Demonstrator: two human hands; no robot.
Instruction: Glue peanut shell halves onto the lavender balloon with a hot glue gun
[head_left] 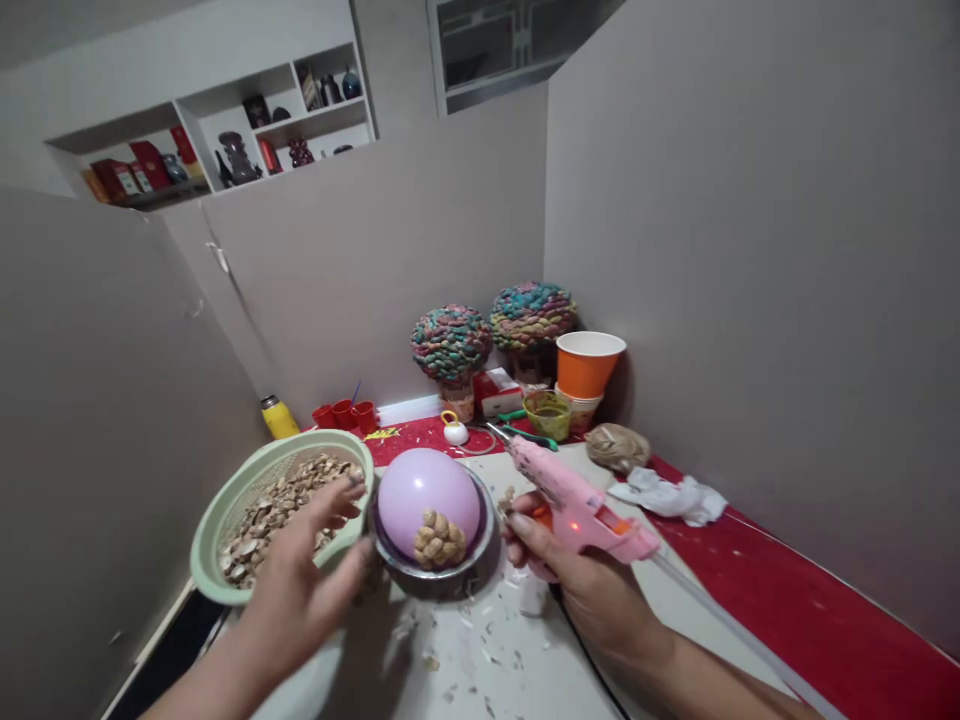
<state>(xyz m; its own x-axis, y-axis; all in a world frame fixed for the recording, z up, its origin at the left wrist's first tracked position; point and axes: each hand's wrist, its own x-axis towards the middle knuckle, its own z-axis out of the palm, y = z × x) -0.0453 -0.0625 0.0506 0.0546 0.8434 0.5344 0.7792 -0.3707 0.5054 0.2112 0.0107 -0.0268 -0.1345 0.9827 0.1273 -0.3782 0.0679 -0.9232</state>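
Note:
My right hand (600, 590) is closed around a pink hot glue gun (559, 475), its nozzle pointing up and left and a small red light glowing on its side. A small piece of shell (507, 497) shows at the right thumb and fingertips. My left hand (304, 570) is open with nothing in it, fingers spread between the basket and the bowl. A lilac balloon (424, 490) rests in a metal bowl (487, 535), with a cluster of peanut shells (439, 540) on its near side. The green basket (206, 560) at left holds many loose shells (262, 525).
Two ball-shaped decorations of coloured shells (451, 345) stand at the back beside an orange paper cup (589, 372). Red cups (343, 414), a yellow bottle (279, 418), twine (616, 447) and a white cloth (675, 495) lie around. Shell crumbs dot the table (465, 680); grey partitions (750, 250) enclose it.

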